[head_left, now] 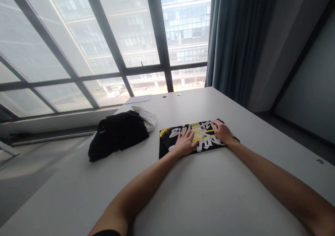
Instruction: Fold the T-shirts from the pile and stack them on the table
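Observation:
A black garment (164, 149) with white and yellow graffiti-style lettering lies folded into a flat rectangle on the white table (183, 194). It looks like a T-shirt. My left hand (185, 143) rests flat on its middle, palm down with the fingers spread. On the garment's right part lies my right hand (222, 132), its fingers slightly bent and touching the cloth. Neither hand grips the fabric visibly. Part of the print is hidden under both hands.
Left of the folded garment is a loose heap of black clothing (117, 131), with a white cloth (148, 119) behind it. Papers (138, 99) lie at the table's far left corner. Large windows (131, 30) and a blue-grey curtain (232, 44) stand beyond.

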The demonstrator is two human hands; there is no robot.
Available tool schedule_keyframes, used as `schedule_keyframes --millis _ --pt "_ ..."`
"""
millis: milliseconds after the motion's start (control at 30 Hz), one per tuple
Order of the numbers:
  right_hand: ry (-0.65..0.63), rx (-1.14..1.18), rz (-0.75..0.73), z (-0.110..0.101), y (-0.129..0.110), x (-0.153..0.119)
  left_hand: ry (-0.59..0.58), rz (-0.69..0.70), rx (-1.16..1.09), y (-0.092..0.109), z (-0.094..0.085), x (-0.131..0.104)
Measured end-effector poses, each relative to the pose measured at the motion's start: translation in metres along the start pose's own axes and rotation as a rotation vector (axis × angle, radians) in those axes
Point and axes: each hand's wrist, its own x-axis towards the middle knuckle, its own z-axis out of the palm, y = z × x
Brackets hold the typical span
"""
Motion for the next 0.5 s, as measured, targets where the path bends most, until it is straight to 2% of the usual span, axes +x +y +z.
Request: schedule_keyframes --millis 67,200,267,400,500 --pt "0.086 0.052 0.074 -0.006 0.01 0.009 -0.002 -0.004 -0.001 -0.002 -0.002 -0.001" --pt "0.066 0.188 0.233 -0.025 0.04 0.025 -0.024 0.004 0.002 -0.004 -0.007 -0.001" --pt "0.041 0.241 0.195 -0.033 0.053 0.028 -0.033 0.017 0.002 -0.006 -0.008 0.0" --pt "-0.008 0.314 0.007 -0.034 0.067 0.027 -0.06 0.061 0.004 -0.019 -0.011 0.002" --pt "0.0 0.303 0.066 -0.032 0.075 0.029 -0.093 0.12 -0.037 -0.036 -0.02 0.006"
